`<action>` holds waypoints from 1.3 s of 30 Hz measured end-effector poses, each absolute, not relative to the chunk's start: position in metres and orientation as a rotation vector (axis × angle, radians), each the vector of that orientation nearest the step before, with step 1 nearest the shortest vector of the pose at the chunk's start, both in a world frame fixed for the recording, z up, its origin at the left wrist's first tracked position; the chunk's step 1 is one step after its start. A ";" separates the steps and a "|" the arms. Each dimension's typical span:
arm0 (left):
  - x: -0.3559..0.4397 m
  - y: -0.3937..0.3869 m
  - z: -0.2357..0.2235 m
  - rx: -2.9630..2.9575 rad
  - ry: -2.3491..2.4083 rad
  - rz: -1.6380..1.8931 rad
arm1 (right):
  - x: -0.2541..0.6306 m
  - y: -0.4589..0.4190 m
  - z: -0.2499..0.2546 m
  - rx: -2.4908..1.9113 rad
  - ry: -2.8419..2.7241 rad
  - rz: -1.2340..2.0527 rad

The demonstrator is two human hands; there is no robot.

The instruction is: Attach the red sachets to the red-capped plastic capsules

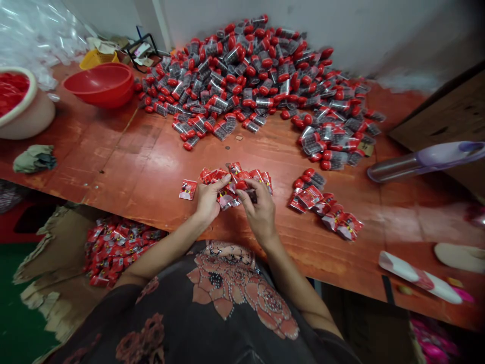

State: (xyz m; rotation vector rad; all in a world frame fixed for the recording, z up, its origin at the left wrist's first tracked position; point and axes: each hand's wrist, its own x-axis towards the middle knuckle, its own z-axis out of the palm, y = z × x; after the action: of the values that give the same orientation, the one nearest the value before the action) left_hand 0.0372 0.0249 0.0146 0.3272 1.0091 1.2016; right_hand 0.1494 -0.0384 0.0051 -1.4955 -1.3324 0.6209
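My left hand [207, 201] is closed, its thumb pressed on a red printed packet [234, 169] at the table's front edge. Close beside it, my right hand [261, 208] pinches a small clear tube with a red cap [241, 185] and dark contents, partly hidden by the fingers. Beneath and around both hands lies a small pile of red packets [267, 181]. One single packet [188, 189] lies flat to the left. Off to the right, a short row of red packets [333, 217] lies with a red-capped tube [314, 178] at its far end.
A large heap of red-capped tubes [246, 76] covers the table's back. Red bowls [100, 83], a white bucket [38, 114] and a crumpled cloth [35, 158] stand left. A purple-and-clear tumbler [417, 162] lies right. Below the edge, a cardboard box [56, 273] holds several packets.
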 end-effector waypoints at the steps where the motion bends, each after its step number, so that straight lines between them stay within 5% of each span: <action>1: 0.037 0.025 0.014 0.336 1.005 1.206 | 0.150 -0.039 0.006 -1.486 -1.306 0.679; 12: 0.035 0.024 0.013 0.484 0.997 1.242 | 0.157 -0.043 0.018 -1.335 -0.943 1.160; 39: 0.013 0.014 0.028 0.476 0.948 0.915 | 0.135 -0.049 0.001 -1.373 -0.878 1.031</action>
State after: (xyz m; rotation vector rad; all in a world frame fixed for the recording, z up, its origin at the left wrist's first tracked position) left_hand 0.0133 0.0141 0.0276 0.4763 0.9480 0.9153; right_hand 0.1352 -0.0492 0.0013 -1.3732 -0.8781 1.0312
